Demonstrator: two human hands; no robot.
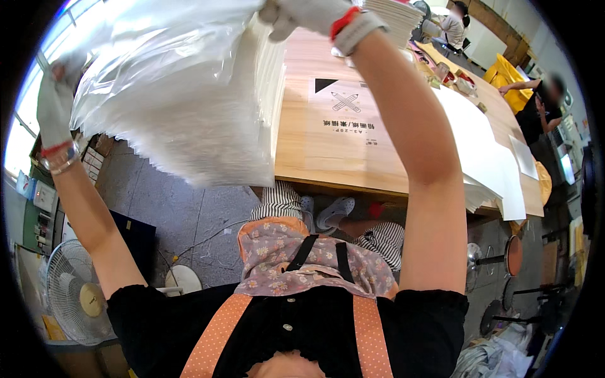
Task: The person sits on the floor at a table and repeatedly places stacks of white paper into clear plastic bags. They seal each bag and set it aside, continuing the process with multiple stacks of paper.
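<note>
A tall pile of clear plastic sleeves (pixel 183 120) with white edges stands at the table's left end, its near side blurred. My left hand (pixel 58 101), in a pale glove, is closed on the pile's left edge, and its fingertips are smeared by motion. Across the pile, my right hand (pixel 305 16), also gloved, has curled fingers at the far right corner of the sleeves; part of it is cut off by the upper rim. Beside the pile, a clear printed sleeve (pixel 340 129) with crossed pencils lies flat on the wooden table (pixel 296 165).
White paper sheets (pixel 472 138) spread over the table's right part. Another paper stack (pixel 394 19) stands at the back. A fan (pixel 79 293) is at the lower left, and a stool (pixel 513 255) is at the right. A person (pixel 542 110) stands beside a yellow bag (pixel 507 79).
</note>
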